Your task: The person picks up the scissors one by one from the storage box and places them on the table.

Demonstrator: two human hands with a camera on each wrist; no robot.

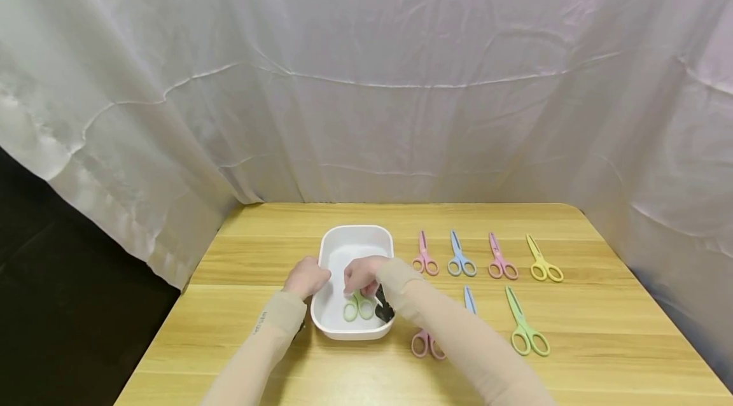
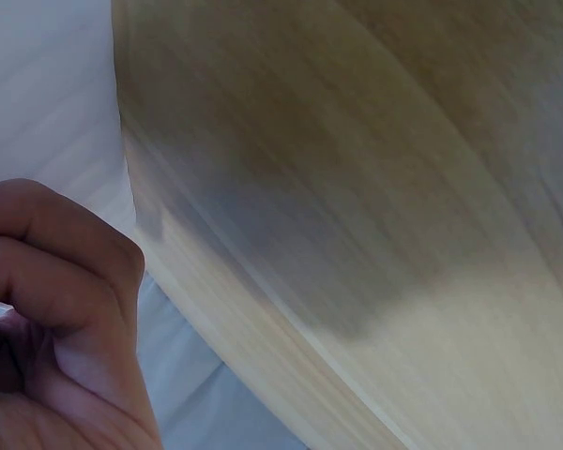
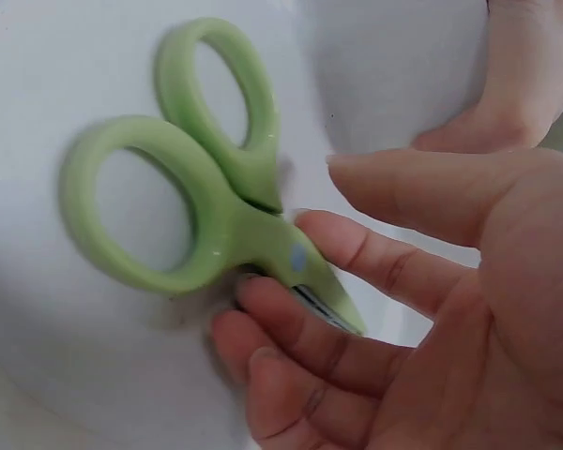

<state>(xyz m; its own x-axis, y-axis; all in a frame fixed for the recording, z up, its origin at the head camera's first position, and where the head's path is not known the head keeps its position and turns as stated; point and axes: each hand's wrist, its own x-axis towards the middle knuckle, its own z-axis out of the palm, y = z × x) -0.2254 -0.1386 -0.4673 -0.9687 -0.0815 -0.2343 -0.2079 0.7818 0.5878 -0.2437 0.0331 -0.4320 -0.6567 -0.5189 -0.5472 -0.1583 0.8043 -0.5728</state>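
Observation:
A white plastic tray [image 1: 353, 330] stands on the wooden table, and my left hand [image 1: 307, 277] grips its left rim. In the left wrist view the fingers [image 2: 61, 248] of that hand are curled. Inside the tray lies a pair of light green scissors [image 3: 249, 234], handles towards me. My right hand [image 1: 364, 273] reaches into the tray over their blade end. In the right wrist view its fingers are loosely bent at the blades, while the thumb stands apart from the scissors. The head view hides the blades behind this hand.
Right of the tray, the back row holds pink scissors [image 1: 423, 256], blue scissors [image 1: 458, 256], another pink pair [image 1: 500, 259] and yellow scissors [image 1: 541, 259]. Nearer are green scissors [image 1: 522, 326], plus pink scissors [image 1: 420, 343] and blue scissors [image 1: 469, 300] partly covered by my right forearm.

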